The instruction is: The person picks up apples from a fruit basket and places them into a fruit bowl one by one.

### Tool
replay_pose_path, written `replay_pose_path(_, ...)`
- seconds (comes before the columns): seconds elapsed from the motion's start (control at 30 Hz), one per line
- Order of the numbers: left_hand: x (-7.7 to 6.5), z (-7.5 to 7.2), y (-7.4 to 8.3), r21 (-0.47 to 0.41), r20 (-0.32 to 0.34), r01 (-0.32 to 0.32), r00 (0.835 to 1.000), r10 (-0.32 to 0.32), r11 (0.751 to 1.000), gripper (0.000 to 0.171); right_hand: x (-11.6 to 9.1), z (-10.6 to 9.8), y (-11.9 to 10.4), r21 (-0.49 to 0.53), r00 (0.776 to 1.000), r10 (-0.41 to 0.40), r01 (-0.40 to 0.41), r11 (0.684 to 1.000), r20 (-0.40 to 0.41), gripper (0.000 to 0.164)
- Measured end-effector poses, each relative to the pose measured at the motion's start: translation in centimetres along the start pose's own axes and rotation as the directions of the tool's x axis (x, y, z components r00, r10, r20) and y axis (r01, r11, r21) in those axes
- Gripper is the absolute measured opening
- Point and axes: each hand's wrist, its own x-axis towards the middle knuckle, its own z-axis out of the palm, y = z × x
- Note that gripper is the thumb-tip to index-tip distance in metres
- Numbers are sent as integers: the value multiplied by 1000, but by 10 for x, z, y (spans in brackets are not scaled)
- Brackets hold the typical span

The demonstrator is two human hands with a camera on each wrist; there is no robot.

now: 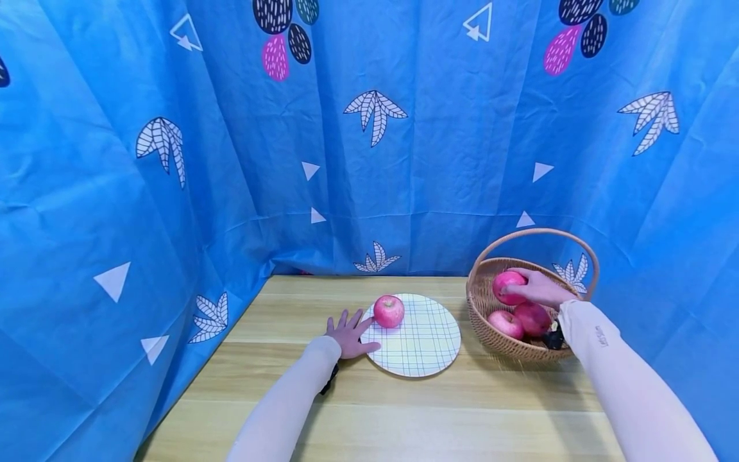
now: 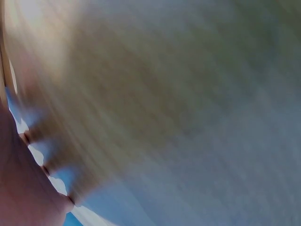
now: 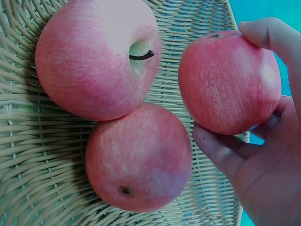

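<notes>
My right hand (image 1: 541,288) grips a red apple (image 1: 508,287) at the back of a wicker basket (image 1: 491,330), thumb on one side and fingers curled round the other. Below it in the basket lie two more apples, a paler apple (image 3: 96,59) with its stem showing and a darker apple (image 3: 138,157) against it. Fingers spread, my left hand (image 1: 348,335) lies at the left rim of a round checked plate (image 1: 424,340). One apple (image 1: 389,311) sits on that plate near its upper left edge, just beyond the left fingertips. The left wrist view is mostly a blurred surface.
The basket stands right of the plate, with its tall arched handle (image 1: 534,231) over the opening. Both are on a light wooden table (image 1: 416,423). A blue patterned curtain (image 1: 439,160) hangs behind the table and along both sides.
</notes>
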Motion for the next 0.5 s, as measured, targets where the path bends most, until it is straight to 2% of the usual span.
replay_pose_path(0.4, 4, 5, -4, -9, 7, 1, 1000, -1, 1000, 94, -10, -7, -7, 37, 1000, -4, 4, 999, 3, 58)
replay_pose_path(0.5, 4, 4, -4, -14, 10, 4, 1000, -4, 1000, 93, -12, -9, -8, 16, 1000, -11, 11, 1000, 0, 61)
